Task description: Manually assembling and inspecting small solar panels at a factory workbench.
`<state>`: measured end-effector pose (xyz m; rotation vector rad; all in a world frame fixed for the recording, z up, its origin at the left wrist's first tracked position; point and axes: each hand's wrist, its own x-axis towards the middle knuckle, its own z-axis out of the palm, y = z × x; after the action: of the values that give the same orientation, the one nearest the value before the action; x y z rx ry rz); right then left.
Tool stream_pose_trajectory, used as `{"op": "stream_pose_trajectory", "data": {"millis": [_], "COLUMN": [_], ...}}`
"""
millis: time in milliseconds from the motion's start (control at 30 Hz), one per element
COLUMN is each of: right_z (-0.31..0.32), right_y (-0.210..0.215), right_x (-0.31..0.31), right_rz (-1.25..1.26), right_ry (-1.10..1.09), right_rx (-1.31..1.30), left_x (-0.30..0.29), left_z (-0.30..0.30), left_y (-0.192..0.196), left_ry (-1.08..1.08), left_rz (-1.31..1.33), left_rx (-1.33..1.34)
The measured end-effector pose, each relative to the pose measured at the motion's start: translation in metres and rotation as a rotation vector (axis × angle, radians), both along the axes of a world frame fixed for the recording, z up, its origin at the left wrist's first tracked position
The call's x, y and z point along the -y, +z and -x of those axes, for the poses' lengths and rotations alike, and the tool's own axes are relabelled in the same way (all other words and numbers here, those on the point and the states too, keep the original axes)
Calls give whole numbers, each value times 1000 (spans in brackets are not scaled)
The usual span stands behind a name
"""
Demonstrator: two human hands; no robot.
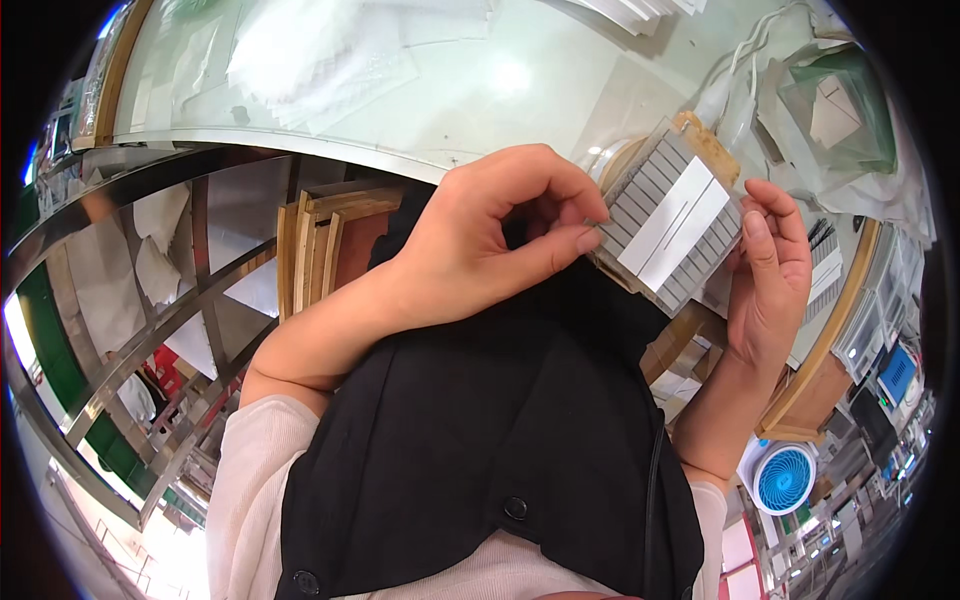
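Observation:
A grey block with several parallel dark lines (708, 262) stands tilted at the table's edge, between my hands. Across it lies a white strip (672, 225) with a thin dark line along its middle. My left hand (500, 225) is at the block's left edge, thumb and forefinger brought close together in a pinch; whatever is between the tips is too small to make out. At the block's right edge is my right hand (770, 265), with fingers loosely curled and the thumb apart from them. Whether it touches the block is unclear.
White sheets (310, 60) lie on the pale tabletop (480, 100). Behind the block is a tan piece (708, 150); clear plastic bags (840, 110) are at the far right. Wooden frames (325, 245) lean below the table, and a blue-and-white fan (783, 478) stands lower right.

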<state>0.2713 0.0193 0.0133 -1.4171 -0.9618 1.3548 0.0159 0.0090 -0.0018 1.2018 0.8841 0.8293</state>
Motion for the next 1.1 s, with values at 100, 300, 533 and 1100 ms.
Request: {"op": "stream_pose_trajectory", "data": {"millis": [100,300,533,1100], "right_z": [3,0,1,-6], "right_y": [1,1,-1,-4], "right_x": [-1,1,4,2], "right_rz": [7,19,12,12], "right_ry": [-3,12,10,45], "right_rx": [-26,-29,-45,-47], "left_x": [0,1,5,2], "left_z": [0,1,1,8], "left_y": [0,0,-1,-3], "left_ry": [4,2,15,14], "left_rz": [-42,-52,-23,20], "left_rx": [-26,-30,17,94]}}
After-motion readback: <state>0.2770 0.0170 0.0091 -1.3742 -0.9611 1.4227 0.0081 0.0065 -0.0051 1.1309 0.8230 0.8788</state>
